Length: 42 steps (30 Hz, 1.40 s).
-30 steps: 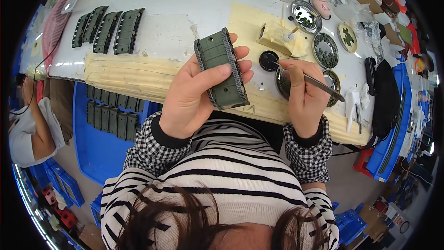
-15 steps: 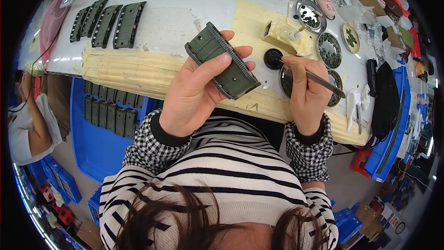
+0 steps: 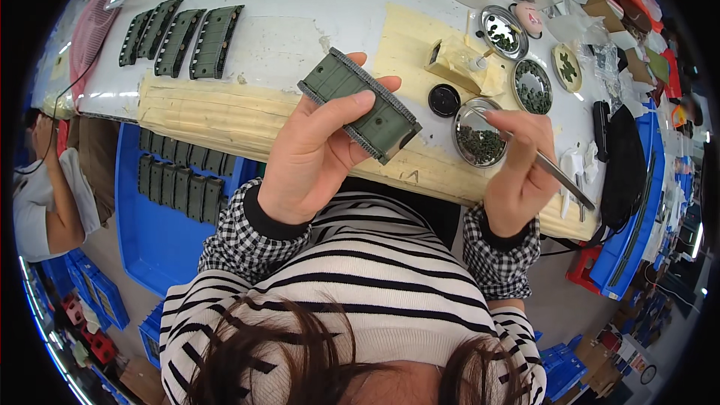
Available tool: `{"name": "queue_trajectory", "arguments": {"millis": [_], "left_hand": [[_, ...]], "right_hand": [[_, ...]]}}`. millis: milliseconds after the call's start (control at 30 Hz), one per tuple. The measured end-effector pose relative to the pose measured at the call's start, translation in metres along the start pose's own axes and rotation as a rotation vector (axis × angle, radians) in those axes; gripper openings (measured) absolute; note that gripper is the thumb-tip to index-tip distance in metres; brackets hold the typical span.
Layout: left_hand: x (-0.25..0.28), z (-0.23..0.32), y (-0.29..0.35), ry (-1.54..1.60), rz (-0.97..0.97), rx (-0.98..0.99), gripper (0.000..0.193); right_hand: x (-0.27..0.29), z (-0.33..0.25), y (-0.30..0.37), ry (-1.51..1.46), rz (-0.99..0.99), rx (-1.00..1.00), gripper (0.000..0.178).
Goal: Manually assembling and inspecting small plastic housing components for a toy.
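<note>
My left hand (image 3: 311, 139) grips a dark green toy tank hull (image 3: 337, 81) with ridged tracks along its long sides. The thumb presses on its top face, and the fingers pass behind it. Tweezers (image 3: 559, 175) are pinched in my right hand (image 3: 521, 169), their tips over a round steel dish (image 3: 468, 115) of tiny dark green parts. Whether the tips hold a part is too small to tell. Just left of that dish sits a small round black dish (image 3: 444, 100) with dark, shiny contents.
More dishes of green parts, one steel dish (image 3: 516, 84) and one beige dish (image 3: 559, 79) among them, stand at the right. A taped box (image 3: 457, 67) is behind the black dish. Several hulls (image 3: 217, 41) lie far left; a blue bin (image 3: 161, 236) holds more. Another person's arm (image 3: 64, 195) shows left.
My right hand has moved right and down, taking the tweezer tips from the black dish to over the steel dish. The left hand holds the hull nearly as before, slightly tilted.
</note>
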<state>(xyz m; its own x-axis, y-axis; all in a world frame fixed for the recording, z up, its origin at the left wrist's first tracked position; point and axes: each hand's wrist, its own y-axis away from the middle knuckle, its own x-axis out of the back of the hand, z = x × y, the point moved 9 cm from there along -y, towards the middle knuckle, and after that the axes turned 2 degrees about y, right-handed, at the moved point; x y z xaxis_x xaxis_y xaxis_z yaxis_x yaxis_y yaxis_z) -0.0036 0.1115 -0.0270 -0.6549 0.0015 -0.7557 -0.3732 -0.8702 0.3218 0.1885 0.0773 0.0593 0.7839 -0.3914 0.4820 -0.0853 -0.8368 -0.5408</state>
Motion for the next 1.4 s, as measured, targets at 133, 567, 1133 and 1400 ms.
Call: {"name": "queue_trajectory", "arguments": {"millis": [133,567,1133,1400], "left_hand": [[-0.001,-0.004,-0.001,0.034,0.033,0.046,0.044],[-0.005,-0.012,-0.001,0.091,0.058,0.065,0.043],[-0.001,-0.017,-0.002,0.127,0.063,0.076,0.042],[-0.002,-0.02,-0.002,0.151,0.038,0.066,0.043]], "right_hand": [[0.0,-0.027,0.002,-0.21,-0.103,0.143,0.025],[-0.021,-0.028,0.008,-0.309,-0.206,0.034,0.019],[-0.024,-0.033,0.01,-0.194,-0.243,0.089,0.016],[-0.024,-0.039,0.011,-0.168,-0.224,0.127,0.015]]}}
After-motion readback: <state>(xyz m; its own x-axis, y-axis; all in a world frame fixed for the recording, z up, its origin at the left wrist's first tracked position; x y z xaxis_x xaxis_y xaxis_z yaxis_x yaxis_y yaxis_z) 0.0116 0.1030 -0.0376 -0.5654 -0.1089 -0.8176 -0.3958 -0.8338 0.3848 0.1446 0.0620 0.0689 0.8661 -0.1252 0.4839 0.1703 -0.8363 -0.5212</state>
